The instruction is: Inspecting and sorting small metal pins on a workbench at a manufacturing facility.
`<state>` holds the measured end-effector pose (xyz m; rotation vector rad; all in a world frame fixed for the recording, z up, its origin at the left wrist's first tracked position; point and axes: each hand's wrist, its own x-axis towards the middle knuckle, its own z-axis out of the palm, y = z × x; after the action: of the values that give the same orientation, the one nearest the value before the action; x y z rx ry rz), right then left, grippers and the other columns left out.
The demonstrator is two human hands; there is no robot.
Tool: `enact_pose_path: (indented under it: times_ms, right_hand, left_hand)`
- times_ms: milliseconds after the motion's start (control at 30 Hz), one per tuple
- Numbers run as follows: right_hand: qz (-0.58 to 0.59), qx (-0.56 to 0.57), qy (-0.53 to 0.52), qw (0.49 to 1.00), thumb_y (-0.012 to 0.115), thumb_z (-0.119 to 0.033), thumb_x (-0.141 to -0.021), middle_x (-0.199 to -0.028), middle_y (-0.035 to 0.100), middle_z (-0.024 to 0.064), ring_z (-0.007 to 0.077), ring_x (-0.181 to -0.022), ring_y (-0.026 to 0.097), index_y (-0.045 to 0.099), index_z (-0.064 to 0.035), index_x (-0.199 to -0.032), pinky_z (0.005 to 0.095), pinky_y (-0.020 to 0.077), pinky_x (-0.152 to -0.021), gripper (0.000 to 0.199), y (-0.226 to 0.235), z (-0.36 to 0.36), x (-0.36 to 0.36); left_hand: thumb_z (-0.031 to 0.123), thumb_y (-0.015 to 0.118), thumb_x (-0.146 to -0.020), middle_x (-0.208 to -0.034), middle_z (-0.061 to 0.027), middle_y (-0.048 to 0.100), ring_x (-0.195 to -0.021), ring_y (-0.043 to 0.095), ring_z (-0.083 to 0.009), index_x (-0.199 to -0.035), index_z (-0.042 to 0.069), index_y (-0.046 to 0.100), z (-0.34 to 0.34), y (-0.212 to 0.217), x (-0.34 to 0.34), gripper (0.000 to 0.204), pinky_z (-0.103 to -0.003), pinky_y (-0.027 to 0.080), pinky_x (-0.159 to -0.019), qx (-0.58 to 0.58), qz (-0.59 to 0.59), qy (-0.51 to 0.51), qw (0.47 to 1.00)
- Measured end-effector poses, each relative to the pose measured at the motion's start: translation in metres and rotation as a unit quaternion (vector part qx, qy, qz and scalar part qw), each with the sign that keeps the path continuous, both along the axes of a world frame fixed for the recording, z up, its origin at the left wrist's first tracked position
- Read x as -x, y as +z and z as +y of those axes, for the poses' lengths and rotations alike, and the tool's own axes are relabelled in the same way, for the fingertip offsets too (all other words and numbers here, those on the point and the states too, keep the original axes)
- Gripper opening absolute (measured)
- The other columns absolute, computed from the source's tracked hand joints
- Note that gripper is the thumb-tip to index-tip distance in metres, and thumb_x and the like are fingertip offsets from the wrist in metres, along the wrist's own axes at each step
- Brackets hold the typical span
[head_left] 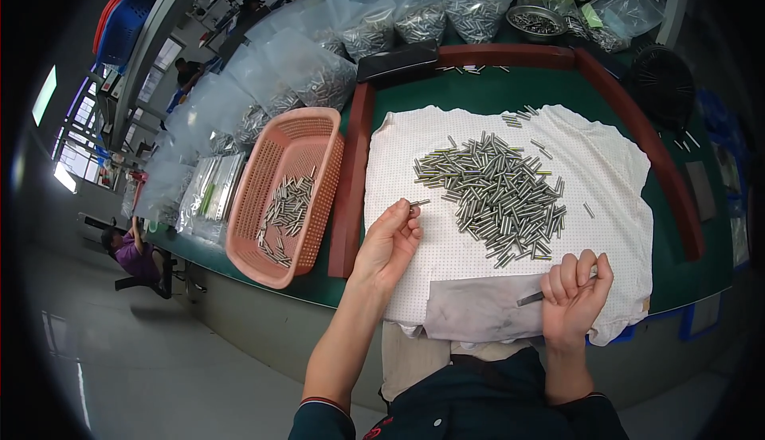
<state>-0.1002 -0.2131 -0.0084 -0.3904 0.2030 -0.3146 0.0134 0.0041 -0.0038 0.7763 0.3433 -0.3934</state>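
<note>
On the white cloth (621,161): one metal pin (424,202) held apart from the heap (498,193)

Viewed from my remote station, the left hand (386,241) pinches the single pin between thumb and forefinger, just left of the heap. The right hand (575,301) is curled around a thin metal tool (529,300), its end above a grey cloth pad (470,308); I cannot tell its exact kind. Left of the wooden frame (361,161), a pink basket (325,205) with loose pins (288,211) stands on the green counter (518,82). I judge the step in hand to be handling pins singly. The next move, as I read it, calls for a steady fingertip pinch, with the tool clear of the heap.
</note>
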Motion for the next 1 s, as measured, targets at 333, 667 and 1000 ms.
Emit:
enact_pose_path:
  times_ms: [333, 667, 1000]
  right_hand:
    - [0.002, -0.002, -0.011, 1.0, 0.024, -0.031, -0.093, -0.047, 0.024, -0.0015, 0.0081, -0.038, 0.016, 0.029, -0.012, -0.06, 0.0228, 0.0189, -0.038, 0.039, -0.001, -0.002, 0.001]
    - [0.004, -0.011, -0.012, 1.0, 0.025, -0.031, -0.093, -0.046, 0.022, -0.0017, 0.0077, -0.038, 0.014, 0.029, -0.0122, -0.059, 0.0224, 0.0171, -0.037, 0.039, -0.002, 0.002, 0.001]
    - [0.011, 0.0, -0.016, 1.0, 0.024, -0.031, -0.093, -0.046, 0.023, -0.0016, 0.0084, -0.038, 0.016, 0.029, -0.0118, -0.059, 0.0231, 0.0188, -0.037, 0.039, -0.003, 0.0, -0.001]
  left_hand:
    - [0.026, 0.05, -0.088, -0.058, 0.0033, 0.037, -0.049, 0.031, -0.004, -0.082, 0.005, 0.053, 0.035, 0.049, 0.021, 0.022, -0.017, 0.029, -0.045, -0.005, -0.094, 0.027, 0.995]
    - [0.028, 0.051, -0.087, -0.057, 0.0051, 0.034, -0.05, 0.031, -0.0038, -0.081, 0.005, 0.049, 0.041, 0.027, 0.026, 0.024, -0.016, 0.027, -0.044, 0.172, 0.043, 0.032, 0.984]
    - [-0.003, 0.054, -0.081, -0.077, -0.0042, 0.054, -0.06, 0.052, -0.0093, -0.084, -0.001, 0.054, 0.056, 0.072, 0.048, 0.004, -0.019, 0.042, -0.053, -0.48, -0.389, 0.153, 0.771]
